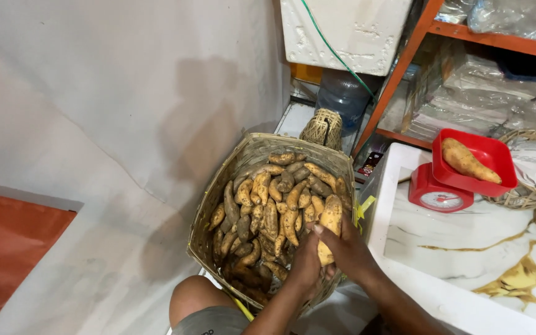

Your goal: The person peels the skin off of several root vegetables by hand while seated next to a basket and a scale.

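Over a woven basket point(218, 205) of sweet potatoes, both hands clasp one pale sweet potato point(329, 224). Its long axis runs twelve to six, right hand point(350, 251) gripping at four o'clock, left hand point(305, 265) at seven.

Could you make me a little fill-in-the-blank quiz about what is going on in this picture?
1. Both hands, left hand and right hand, grip one sweet potato over a woven ____ full of them.
2. The scale on the marble table has a tray coloured ____.
3. That tray holds ____ sweet potato.

Missing words: basket; red; one
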